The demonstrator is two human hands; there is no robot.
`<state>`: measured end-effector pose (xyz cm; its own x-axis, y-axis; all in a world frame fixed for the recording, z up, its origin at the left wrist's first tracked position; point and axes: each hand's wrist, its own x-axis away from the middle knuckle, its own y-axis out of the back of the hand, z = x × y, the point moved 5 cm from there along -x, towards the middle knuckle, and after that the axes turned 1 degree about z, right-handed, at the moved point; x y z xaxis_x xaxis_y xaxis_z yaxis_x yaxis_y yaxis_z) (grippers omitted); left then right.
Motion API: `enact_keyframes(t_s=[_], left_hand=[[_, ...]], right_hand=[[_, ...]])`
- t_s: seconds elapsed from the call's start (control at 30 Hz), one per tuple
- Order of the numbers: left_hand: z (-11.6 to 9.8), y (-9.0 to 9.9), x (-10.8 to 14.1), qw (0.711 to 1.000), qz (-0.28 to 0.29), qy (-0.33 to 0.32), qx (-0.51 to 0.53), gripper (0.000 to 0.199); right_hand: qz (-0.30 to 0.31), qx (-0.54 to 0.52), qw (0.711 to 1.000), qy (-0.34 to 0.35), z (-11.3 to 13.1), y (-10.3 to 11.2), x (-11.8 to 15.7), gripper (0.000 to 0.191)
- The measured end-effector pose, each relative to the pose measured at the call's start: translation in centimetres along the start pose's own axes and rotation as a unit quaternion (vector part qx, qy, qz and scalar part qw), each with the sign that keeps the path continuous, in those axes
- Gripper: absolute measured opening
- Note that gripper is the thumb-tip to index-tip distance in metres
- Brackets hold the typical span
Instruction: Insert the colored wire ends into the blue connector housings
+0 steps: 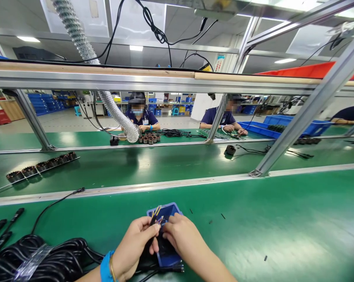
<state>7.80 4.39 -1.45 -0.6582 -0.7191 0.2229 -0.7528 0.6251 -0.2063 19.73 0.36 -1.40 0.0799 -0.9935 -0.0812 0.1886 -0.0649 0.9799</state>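
Near the bottom middle, my left hand (pixel 138 243) pinches a black cable (pixel 152 222) whose stripped end fans into thin yellow and white wires. A blue wristband circles that wrist. My right hand (pixel 181 235) is beside it, fingers bent down into a small blue plastic bin (pixel 172 260). Its fingertips are close to the wires, and whatever they grip is too small and covered to name. Dark small pieces lie inside the bin, mostly hidden by the hands. A taped bundle of black cables (pixel 56 258) lies to the left.
Small black bits (pixel 223 216) lie on the green mat right of the bin. Copper-wound motor parts on a rod (pixel 42 168) rest beyond the ledge at left. Metal posts (pixel 306 102) and a shelf rail cross ahead. Two people sit opposite, near blue trays (pixel 297 125).
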Motion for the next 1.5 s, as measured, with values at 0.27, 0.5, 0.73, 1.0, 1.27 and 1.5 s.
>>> enact_keyframes(t_s=[0.27,0.5,0.73,1.0,1.27,1.5], left_hand=[[0.4,0.4,-0.3,0.997,-0.010,-0.014,-0.071,0.040],[0.5,0.1,-0.3,0.998,0.015,-0.010,-0.063,0.036],[0.6,0.5,-0.2,0.999,0.000,-0.017,-0.042,0.026],[0.7,0.6,-0.4,0.999,0.006,-0.017,-0.038,0.026],[0.8,0.6,-0.3,0.999,-0.010,-0.011,-0.043,0.035],[0.6,0.5,-0.2,0.998,-0.007,-0.015,-0.058,0.036]], right_hand=[[-0.120,-0.219,0.968,-0.030,-0.3,1.3,1.1,0.015],[-0.128,-0.498,0.855,-0.069,-0.7,0.6,1.4,0.020],[-0.222,-0.439,0.869,-0.057,-1.6,2.5,2.3,0.020],[-0.283,-0.381,0.880,0.006,-0.9,3.6,2.8,0.014],[-0.240,-0.384,0.891,0.018,-0.2,2.9,2.5,0.014],[-0.187,-0.593,0.770,-0.141,-1.3,0.8,2.2,0.024]])
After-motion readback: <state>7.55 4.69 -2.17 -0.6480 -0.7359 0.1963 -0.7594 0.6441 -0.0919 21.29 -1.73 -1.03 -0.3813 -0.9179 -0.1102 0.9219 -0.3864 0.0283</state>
